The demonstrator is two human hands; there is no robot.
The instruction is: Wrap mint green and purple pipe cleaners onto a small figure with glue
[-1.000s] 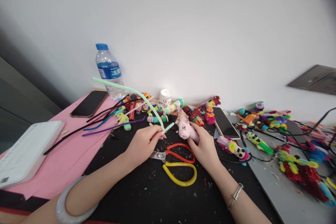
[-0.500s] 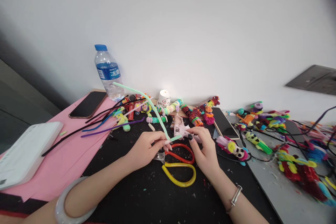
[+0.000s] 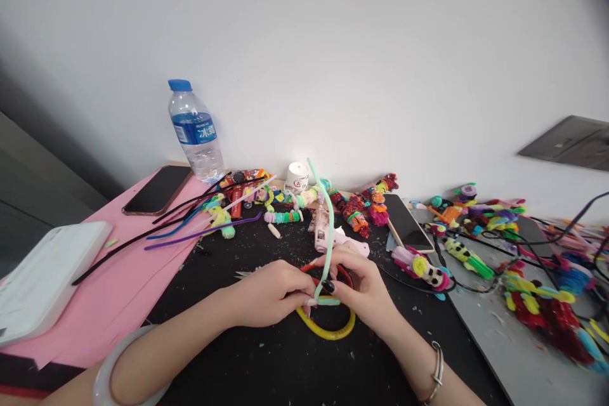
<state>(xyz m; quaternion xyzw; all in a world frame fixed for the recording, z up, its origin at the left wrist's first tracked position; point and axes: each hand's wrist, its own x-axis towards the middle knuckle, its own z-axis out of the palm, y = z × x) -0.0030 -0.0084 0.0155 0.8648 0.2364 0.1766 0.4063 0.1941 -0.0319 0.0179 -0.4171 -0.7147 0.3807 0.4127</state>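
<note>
Pipe cleaner [image 3: 330,228] pinched between left hand [image 3: 273,292] and right hand [image 3: 365,288] could, I'd say, snag those scissors [image 3: 332,333] beneath if tugged low.

Right hand [image 3: 366,285]: you are leaving the pink glue gun [image 3: 351,246], now touching the pale-green pipe cleaner [image 3: 330,238], which is standing steeper. Left hand [image 3: 273,292]: you are lowering it, covering more scissors [image 3: 333,334].

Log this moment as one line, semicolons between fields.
left hand: pinching green pipe cleaner near its bend; right hand: at bend, grip unclear; scissors: partly behind hands; pink glue gun: lying beyond hands
</note>
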